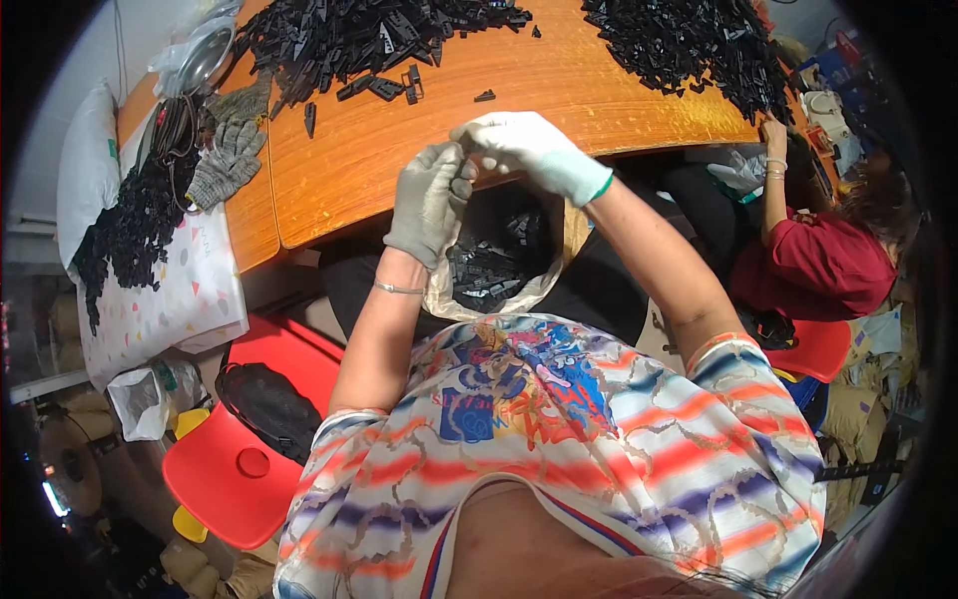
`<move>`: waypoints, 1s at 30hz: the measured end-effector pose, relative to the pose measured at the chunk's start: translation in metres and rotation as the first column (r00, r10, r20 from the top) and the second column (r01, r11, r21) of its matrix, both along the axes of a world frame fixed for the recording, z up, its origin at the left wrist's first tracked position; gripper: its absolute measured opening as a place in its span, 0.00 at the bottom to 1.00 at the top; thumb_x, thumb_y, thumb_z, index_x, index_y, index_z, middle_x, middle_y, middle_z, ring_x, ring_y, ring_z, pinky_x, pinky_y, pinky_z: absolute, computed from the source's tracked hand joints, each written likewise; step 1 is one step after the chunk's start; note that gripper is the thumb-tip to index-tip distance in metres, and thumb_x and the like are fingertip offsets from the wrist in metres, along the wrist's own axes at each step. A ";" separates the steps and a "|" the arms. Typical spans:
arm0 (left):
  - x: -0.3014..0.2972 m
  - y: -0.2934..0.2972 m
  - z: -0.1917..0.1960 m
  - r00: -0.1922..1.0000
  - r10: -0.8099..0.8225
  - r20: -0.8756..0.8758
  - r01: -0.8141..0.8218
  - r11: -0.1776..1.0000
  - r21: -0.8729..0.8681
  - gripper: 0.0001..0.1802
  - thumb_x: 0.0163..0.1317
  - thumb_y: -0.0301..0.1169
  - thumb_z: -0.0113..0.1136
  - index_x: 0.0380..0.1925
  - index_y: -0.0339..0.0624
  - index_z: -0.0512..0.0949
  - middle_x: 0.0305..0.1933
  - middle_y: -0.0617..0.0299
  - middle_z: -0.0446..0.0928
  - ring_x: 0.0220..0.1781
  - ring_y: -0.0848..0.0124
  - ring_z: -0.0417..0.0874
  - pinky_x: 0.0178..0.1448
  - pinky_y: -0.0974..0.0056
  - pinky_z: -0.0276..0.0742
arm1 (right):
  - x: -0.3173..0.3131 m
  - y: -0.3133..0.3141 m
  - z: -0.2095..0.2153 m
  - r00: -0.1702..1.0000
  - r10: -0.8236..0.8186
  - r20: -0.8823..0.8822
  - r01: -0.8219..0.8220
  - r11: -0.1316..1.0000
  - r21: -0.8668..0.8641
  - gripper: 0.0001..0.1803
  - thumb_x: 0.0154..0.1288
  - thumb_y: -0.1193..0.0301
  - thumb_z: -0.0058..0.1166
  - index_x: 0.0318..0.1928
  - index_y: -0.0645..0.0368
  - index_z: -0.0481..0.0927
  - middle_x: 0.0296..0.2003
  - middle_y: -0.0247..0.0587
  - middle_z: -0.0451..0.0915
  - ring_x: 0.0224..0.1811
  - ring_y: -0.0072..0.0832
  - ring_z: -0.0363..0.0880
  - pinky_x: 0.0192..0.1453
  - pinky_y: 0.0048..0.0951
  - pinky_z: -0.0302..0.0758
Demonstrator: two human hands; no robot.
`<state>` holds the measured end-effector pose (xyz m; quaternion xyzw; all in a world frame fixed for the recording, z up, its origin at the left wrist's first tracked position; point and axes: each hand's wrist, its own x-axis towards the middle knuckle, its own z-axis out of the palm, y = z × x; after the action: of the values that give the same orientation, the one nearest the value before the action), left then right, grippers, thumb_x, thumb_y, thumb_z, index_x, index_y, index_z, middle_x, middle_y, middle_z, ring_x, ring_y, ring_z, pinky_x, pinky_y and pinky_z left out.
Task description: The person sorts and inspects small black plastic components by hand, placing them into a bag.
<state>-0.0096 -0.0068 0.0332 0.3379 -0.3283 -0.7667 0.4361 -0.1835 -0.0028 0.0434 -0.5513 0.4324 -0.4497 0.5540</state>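
My left hand [429,205], in a grey glove, and my right hand [524,148], in a white glove with a green cuff, meet fingertip to fingertip near the table's front edge. Both have their fingers pinched together. A dark bit shows between them, too small and covered to name. Just below hangs an open cloth-like bag [436,297] on my lap. Black plastic pieces [489,268] lie inside it.
Large heaps of black plastic clips [339,45] and more black parts [689,60] cover the far side of the wooden table [369,150]. Grey gloves [228,165] lie at left. A red chair [220,489] stands left; a co-worker in a red shirt [818,265] sits right.
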 end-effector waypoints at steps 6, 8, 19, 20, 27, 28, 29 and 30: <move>0.011 0.022 -0.022 0.992 -0.084 -0.089 0.094 0.989 0.117 0.06 0.70 0.32 0.51 0.38 0.42 0.72 0.28 0.64 0.74 0.23 0.81 0.71 0.24 0.81 0.65 | 0.025 0.021 -0.004 0.988 -0.143 -0.061 0.148 0.986 0.081 0.13 0.66 0.63 0.57 0.33 0.61 0.79 0.23 0.30 0.77 0.26 0.15 0.72 0.31 0.19 0.71; 0.019 0.031 -0.034 0.989 -0.149 -0.018 0.149 0.989 0.016 0.07 0.70 0.33 0.51 0.38 0.41 0.72 0.27 0.64 0.74 0.21 0.81 0.70 0.24 0.80 0.65 | 0.009 0.016 -0.007 0.979 0.097 -0.179 -0.081 0.992 0.093 0.14 0.64 0.62 0.57 0.31 0.61 0.80 0.23 0.29 0.77 0.26 0.15 0.71 0.31 0.20 0.70; 0.015 0.043 -0.012 0.424 0.520 0.742 0.498 0.550 -0.670 0.14 0.63 0.31 0.54 0.50 0.51 0.78 0.42 0.56 0.81 0.42 0.55 0.82 0.46 0.58 0.77 | -0.044 0.004 -0.029 0.256 -0.495 -0.830 0.078 0.866 -0.493 0.08 0.59 0.65 0.57 0.38 0.50 0.83 0.34 0.41 0.77 0.38 0.41 0.79 0.41 0.36 0.75; 0.017 0.022 -0.013 0.391 0.571 0.722 0.507 0.521 -0.687 0.14 0.64 0.32 0.54 0.50 0.52 0.77 0.41 0.56 0.80 0.41 0.55 0.81 0.45 0.57 0.77 | -0.047 0.002 -0.031 0.256 -0.496 -0.830 0.078 0.866 -0.494 0.08 0.59 0.65 0.57 0.38 0.50 0.83 0.34 0.41 0.77 0.38 0.41 0.79 0.41 0.36 0.75; 0.016 -0.092 -0.008 0.133 0.589 0.797 0.623 0.576 -0.530 0.12 0.66 0.35 0.52 0.48 0.58 0.77 0.46 0.55 0.78 0.44 0.54 0.80 0.48 0.54 0.75 | -0.041 0.005 -0.031 0.332 -0.501 -0.799 0.111 0.862 -0.495 0.05 0.60 0.67 0.55 0.34 0.53 0.80 0.34 0.45 0.78 0.40 0.45 0.78 0.43 0.40 0.75; 0.016 -0.097 -0.010 0.111 0.584 0.804 0.636 0.580 -0.510 0.10 0.65 0.34 0.52 0.46 0.57 0.78 0.45 0.56 0.78 0.45 0.55 0.80 0.47 0.53 0.76 | -0.038 0.009 -0.030 0.359 -0.517 -0.777 0.171 0.855 -0.490 0.05 0.60 0.68 0.53 0.32 0.54 0.78 0.33 0.47 0.78 0.40 0.46 0.78 0.43 0.41 0.74; 0.018 -0.101 -0.012 0.088 0.580 0.810 0.648 0.584 -0.489 0.09 0.65 0.34 0.52 0.43 0.56 0.79 0.44 0.57 0.78 0.46 0.56 0.80 0.47 0.53 0.76 | -0.035 0.011 -0.029 0.361 -0.515 -0.778 0.169 0.856 -0.488 0.05 0.60 0.68 0.53 0.32 0.54 0.78 0.33 0.47 0.78 0.40 0.46 0.78 0.43 0.41 0.74; 0.018 -0.102 -0.014 0.083 0.600 0.796 0.650 0.573 -0.500 0.08 0.64 0.34 0.53 0.42 0.54 0.78 0.44 0.57 0.78 0.47 0.56 0.79 0.48 0.53 0.76 | -0.032 0.015 -0.023 0.375 -0.496 -0.784 0.193 0.868 -0.457 0.06 0.61 0.67 0.54 0.33 0.54 0.79 0.34 0.46 0.80 0.40 0.45 0.79 0.44 0.40 0.75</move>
<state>0.0081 -0.1089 0.0193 0.5040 -0.8446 -0.0684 0.1670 -0.2153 0.0119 0.0201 -0.6725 0.6904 -0.2616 0.0527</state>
